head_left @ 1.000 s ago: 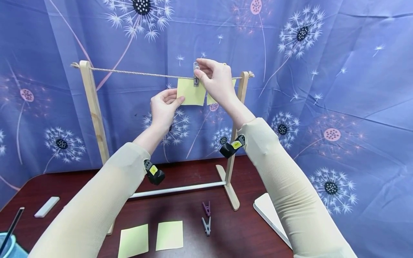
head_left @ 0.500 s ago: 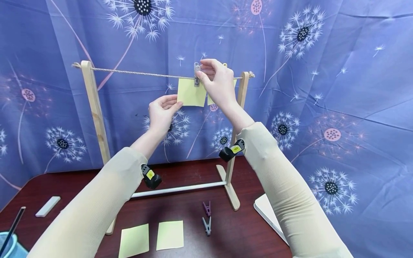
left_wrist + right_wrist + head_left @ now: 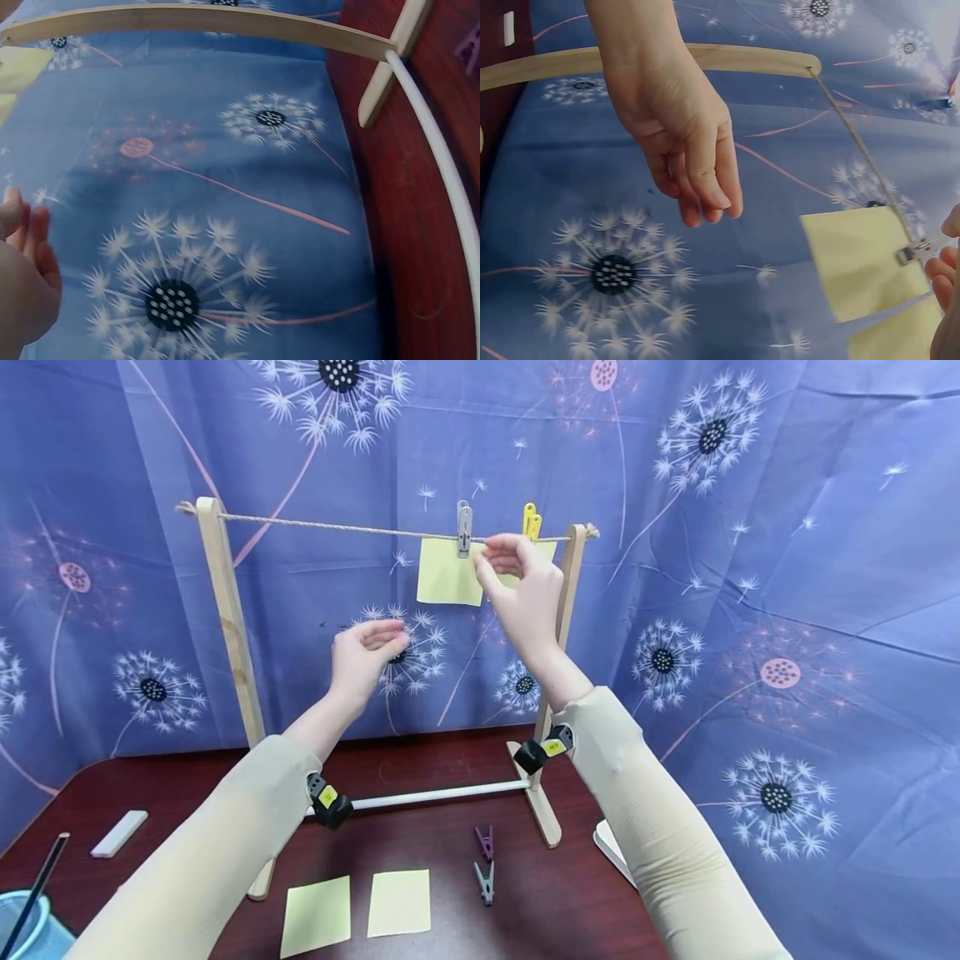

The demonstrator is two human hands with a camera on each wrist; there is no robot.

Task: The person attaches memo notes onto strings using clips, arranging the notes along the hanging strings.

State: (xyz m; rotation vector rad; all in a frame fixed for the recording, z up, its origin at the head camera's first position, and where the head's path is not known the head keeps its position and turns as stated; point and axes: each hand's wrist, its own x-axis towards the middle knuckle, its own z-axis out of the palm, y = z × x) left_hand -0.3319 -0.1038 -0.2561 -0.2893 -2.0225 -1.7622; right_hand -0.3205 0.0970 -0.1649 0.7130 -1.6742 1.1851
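Note:
A yellow sticky note (image 3: 444,578) hangs from the rope (image 3: 322,527), clipped by a grey clothespin (image 3: 464,531). Just right of that clothespin is my right hand (image 3: 528,589), its fingers loosely bent and holding nothing. Behind it, a second note (image 3: 889,334) is partly covered, with a yellow clothespin (image 3: 531,522) above it on the rope. My left hand (image 3: 363,662) is lower and to the left, below the hanging note, fingers relaxed with nothing in them. The right wrist view shows the left hand (image 3: 682,142) apart from the note (image 3: 862,259).
Two yellow notes (image 3: 317,914) lie on the dark red table (image 3: 420,852). Right of them are a purple clothespin (image 3: 485,842) and a grey clothespin (image 3: 485,883). Wooden posts (image 3: 232,627) hold the rope. A white block (image 3: 120,833) and a blue cup (image 3: 37,927) with a pencil stand left.
My left hand has let go of the hanging note and dropped down and left. The right hand has released the grey clothespin and moved down and right, baring the yellow clothespin.

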